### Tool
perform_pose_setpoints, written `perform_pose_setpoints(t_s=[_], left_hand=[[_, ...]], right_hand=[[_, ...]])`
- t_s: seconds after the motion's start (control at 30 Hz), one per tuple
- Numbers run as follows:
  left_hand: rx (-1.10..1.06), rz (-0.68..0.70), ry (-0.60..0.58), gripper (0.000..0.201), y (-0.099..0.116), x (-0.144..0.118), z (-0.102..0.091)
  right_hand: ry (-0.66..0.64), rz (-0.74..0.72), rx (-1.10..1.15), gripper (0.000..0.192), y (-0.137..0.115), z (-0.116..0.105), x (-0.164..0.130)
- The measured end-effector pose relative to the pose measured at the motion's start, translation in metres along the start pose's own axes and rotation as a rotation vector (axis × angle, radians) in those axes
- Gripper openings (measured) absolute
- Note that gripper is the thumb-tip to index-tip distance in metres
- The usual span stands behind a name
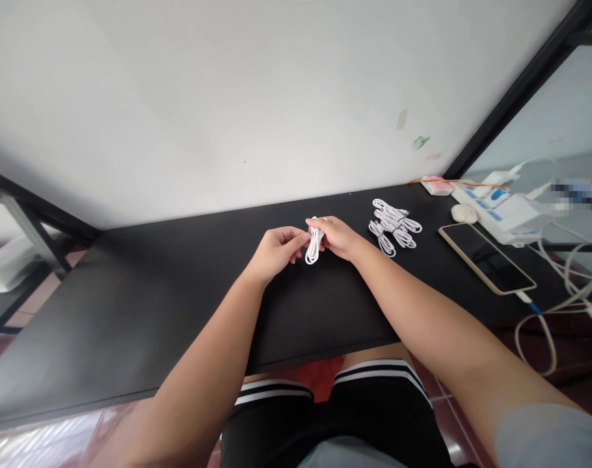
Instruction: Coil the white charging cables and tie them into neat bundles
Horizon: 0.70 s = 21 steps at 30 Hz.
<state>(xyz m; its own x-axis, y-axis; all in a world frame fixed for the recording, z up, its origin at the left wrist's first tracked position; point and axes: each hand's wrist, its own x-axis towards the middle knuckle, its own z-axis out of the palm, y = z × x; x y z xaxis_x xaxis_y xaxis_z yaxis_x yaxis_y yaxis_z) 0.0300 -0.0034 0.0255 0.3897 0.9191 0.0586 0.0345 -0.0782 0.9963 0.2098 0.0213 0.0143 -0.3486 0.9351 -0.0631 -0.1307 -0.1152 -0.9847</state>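
Observation:
A coiled white cable (314, 246) is upright between my two hands, above the black table (188, 279). My right hand (336, 236) grips the coil, thumb across its upper part, while the loops hang out below. Close against its left side is my left hand (279, 252), thumb and forefinger pinched together near the coil's upper part. Whatever those fingertips hold, if anything, is too small to make out. To the right of my right hand lie several more bundled white cables (396, 221), grouped in a pile, with dark ties around their middles.
A phone (488, 258) with a charging cable plugged in rests at the right. Behind it are a white earbud case (464, 213), a power strip (491, 211) with chargers, and a pink-and-white box (437, 185). Loose cables (576, 273) hang off the right edge. A wall (218, 110) closes the back.

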Motion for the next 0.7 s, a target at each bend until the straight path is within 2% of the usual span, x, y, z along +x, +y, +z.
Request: perform_pose_setpoints(t_s=[0.23, 0.7], left_hand=[[-0.065, -0.036, -0.030, 0.033, 0.0000, 0.0008, 0.0010], [-0.036, -0.002, -0.053, 0.029, 0.0013, -0.0007, -0.0005]], right_hand=[[-0.007, -0.013, 0.014, 0.041, -0.0003, 0.0000, 0.0003], [-0.025, -0.001, 0.006, 0.042, -0.0020, 0.0002, -0.0015]])
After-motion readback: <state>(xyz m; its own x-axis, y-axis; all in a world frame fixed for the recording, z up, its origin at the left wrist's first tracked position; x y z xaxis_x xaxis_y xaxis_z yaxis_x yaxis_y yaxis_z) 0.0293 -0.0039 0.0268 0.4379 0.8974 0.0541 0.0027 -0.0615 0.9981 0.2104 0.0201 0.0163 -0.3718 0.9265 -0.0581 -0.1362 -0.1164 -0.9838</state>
